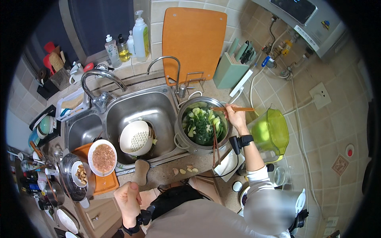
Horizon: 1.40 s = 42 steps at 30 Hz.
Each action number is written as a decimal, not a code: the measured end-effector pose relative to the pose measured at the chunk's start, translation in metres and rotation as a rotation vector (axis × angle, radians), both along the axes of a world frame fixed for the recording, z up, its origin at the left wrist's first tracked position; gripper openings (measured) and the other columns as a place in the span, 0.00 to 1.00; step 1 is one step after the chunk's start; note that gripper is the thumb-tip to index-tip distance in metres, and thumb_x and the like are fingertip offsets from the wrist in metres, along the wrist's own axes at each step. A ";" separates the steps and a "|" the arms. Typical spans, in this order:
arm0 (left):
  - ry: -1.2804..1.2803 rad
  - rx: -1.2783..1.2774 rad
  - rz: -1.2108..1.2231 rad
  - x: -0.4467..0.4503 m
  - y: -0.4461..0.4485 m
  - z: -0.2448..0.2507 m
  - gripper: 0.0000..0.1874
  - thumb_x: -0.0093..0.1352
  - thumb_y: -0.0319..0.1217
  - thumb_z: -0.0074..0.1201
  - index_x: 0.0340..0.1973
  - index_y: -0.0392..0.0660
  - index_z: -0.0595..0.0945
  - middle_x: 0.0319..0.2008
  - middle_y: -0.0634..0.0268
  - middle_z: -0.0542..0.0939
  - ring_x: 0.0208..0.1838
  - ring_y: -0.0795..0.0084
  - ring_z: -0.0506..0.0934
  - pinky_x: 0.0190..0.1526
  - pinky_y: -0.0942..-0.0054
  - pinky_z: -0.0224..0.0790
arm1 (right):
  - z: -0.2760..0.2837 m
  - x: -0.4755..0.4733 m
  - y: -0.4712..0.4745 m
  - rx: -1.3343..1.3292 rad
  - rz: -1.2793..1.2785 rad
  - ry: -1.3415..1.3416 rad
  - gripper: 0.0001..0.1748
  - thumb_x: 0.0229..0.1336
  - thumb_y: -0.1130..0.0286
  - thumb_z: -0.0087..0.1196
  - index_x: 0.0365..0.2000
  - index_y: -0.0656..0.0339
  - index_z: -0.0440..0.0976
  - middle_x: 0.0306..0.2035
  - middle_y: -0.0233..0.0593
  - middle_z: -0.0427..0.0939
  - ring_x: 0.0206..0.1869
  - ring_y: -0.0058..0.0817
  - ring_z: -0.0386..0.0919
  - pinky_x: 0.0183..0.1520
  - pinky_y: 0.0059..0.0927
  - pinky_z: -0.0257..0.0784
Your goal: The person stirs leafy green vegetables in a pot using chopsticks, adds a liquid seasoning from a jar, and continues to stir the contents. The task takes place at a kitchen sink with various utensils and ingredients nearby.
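A large steel pot [179,119] on the counter right of the sink holds leafy green vegetables [202,125] with pale stems. At the pot's right rim is my right hand [236,117], holding a pair of wooden chopsticks [246,109] laid nearly level, their left ends over the pot. Another pair of brown chopsticks [215,145] leans over the pot's near rim. My left hand [128,197] is curled in a fist with nothing visible in it, before the counter edge near an oval brown pad [141,172]. Garlic cloves [182,171] lie on the counter in front of the pot.
In the sink [162,107] sits a white colander [135,137]. To its left, a bowl of minced meat [103,157] rests beside an orange board [104,184] and a steel pot [64,166] with a small bowl inside. A white dish [227,165] and a green pitcher [269,131] stand right.
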State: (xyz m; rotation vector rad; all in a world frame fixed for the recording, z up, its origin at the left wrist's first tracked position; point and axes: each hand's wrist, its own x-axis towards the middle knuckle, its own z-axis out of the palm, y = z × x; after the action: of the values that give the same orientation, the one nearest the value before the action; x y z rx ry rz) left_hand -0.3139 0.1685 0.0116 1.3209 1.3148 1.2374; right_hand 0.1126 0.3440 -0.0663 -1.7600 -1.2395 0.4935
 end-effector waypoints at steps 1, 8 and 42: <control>-0.017 -0.014 0.009 0.000 0.000 0.000 0.28 0.76 0.39 0.46 0.13 0.44 0.65 0.07 0.72 0.63 0.12 0.84 0.59 0.17 0.80 0.44 | 0.000 0.000 0.001 -0.117 0.053 -0.079 0.18 0.61 0.59 0.54 0.24 0.64 0.79 0.19 0.38 0.80 0.21 0.28 0.78 0.29 0.34 0.73; -0.026 -0.017 0.014 0.000 0.004 0.001 0.28 0.76 0.40 0.45 0.13 0.45 0.65 0.07 0.72 0.62 0.11 0.84 0.59 0.16 0.80 0.43 | -0.003 -0.007 -0.011 -0.098 0.055 -0.171 0.18 0.60 0.59 0.54 0.25 0.64 0.78 0.19 0.46 0.79 0.25 0.40 0.80 0.34 0.39 0.74; -0.029 -0.018 -0.032 -0.012 0.003 0.009 0.28 0.76 0.40 0.48 0.12 0.43 0.67 0.07 0.71 0.65 0.12 0.84 0.61 0.16 0.80 0.46 | 0.001 -0.031 -0.018 -0.212 0.188 -0.391 0.17 0.62 0.62 0.52 0.24 0.63 0.78 0.17 0.38 0.78 0.23 0.31 0.79 0.30 0.34 0.73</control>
State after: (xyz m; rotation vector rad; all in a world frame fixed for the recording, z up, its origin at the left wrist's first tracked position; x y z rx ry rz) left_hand -0.3259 0.1714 0.0203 1.3020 1.2764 1.2157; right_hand 0.0814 0.3261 -0.0649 -1.9920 -1.6885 0.4102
